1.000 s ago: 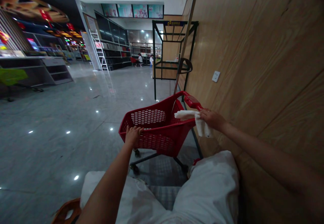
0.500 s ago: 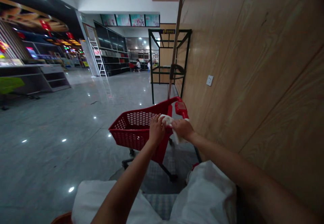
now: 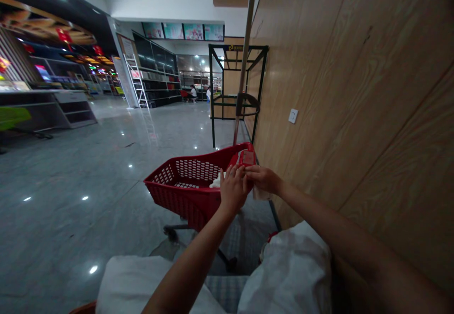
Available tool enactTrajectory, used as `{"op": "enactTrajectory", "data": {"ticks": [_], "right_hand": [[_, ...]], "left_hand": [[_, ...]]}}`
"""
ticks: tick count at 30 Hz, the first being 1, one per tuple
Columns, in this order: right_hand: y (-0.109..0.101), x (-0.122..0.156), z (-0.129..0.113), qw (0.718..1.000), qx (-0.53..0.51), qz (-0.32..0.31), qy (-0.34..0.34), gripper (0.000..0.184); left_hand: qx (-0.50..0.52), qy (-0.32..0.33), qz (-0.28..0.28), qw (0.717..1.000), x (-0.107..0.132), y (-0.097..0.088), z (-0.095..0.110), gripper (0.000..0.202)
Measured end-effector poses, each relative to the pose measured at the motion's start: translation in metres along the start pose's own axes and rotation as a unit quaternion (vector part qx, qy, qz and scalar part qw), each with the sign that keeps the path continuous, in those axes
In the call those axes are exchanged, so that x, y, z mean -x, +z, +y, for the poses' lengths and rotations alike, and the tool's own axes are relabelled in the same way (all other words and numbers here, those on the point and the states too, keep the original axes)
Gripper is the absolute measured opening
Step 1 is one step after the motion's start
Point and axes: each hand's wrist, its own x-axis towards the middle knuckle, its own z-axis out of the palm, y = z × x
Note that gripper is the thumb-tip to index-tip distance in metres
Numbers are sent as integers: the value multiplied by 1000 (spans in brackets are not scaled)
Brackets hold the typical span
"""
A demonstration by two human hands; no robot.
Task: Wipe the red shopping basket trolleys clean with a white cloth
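Observation:
A red plastic shopping cart (image 3: pixel 180 186) stands on the floor in front of my knees, close to the wooden wall. My left hand (image 3: pixel 232 188) is closed over the cart's near rim by the handle. My right hand (image 3: pixel 264 179) meets it there, fingers closed on a white cloth (image 3: pixel 260 194) that hangs below it. A bit of the white cloth also shows inside the rim, beside my left hand. The red handle block (image 3: pixel 246 157) sits just above both hands.
A wood-panel wall (image 3: pixel 347 91) with a white socket (image 3: pixel 292 115) runs along the right. A black metal rack (image 3: pixel 236 91) and a leaning pole stand behind the cart. Shiny grey floor (image 3: pixel 88 172) stretches left towards shelves, a ladder (image 3: pixel 138 80) and distant people.
My left hand has slid along the rim from the cart's front edge to the handle end beside my right hand. The cart has turned and shifted left. The cloth is now mostly hidden.

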Motion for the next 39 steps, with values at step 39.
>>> {"op": "enactTrajectory", "data": {"ticks": [39], "right_hand": [[29, -48, 33, 981, -134, 53, 129, 29]], "left_hand": [[62, 73, 43, 994, 39, -35, -67, 44]]}}
